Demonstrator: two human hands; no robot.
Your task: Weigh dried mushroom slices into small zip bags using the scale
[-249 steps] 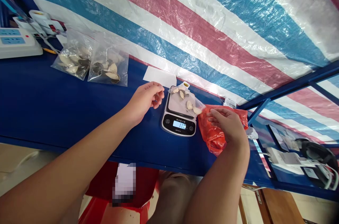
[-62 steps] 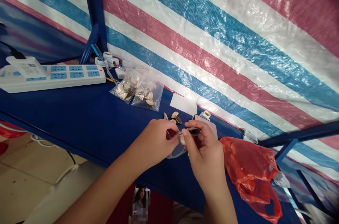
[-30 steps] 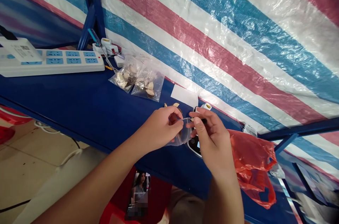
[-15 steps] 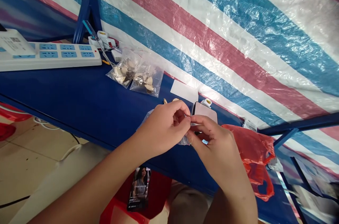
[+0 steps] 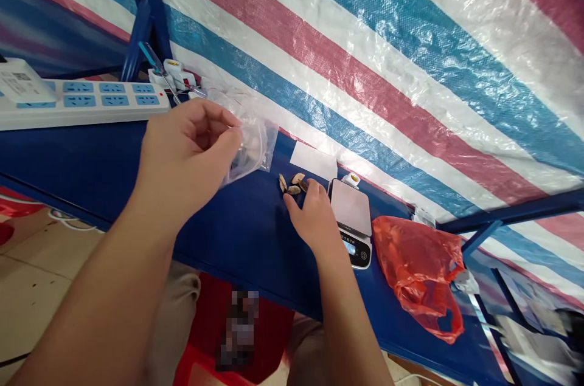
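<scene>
Clear plastic zip bag (image 5: 258, 146) is dangling from the person's left hand (image 5: 187, 155) right now, up over the blue table (image 5: 237, 240). The fingers on that hand are curled in and pinching the bag's edge against the thumb, and the bag is hanging just off the fingertips, toward the right. Its crinkly plastic is catching the light, so I can't really tell what's inside. Meanwhile the right hand (image 5: 312, 213) is resting down on the table, its fingers loosely apart and pointing away from the person. Right at those fingertips there's a small cluster of tan, dark-edged shell-like pieces (image 5: 289, 184). One piece is tucked so close that I can't tell whether it's touching or just beside them. Just past the fingers on the right is a digital kitchen scale (image 5: 350, 210) with its display lit, though the digits are too small to read. Beyond the fingertips, a white paper slip (image 5: 313, 161) is lying on the table. Further right of the fingers is a crumpled red plastic bag (image 5: 417, 276), and well away past the left hand's fingers is a white power strip (image 5: 82, 100) with blue sockets. A striped blue, red and white tarp (image 5: 365, 70) is hanging behind everything.
</scene>
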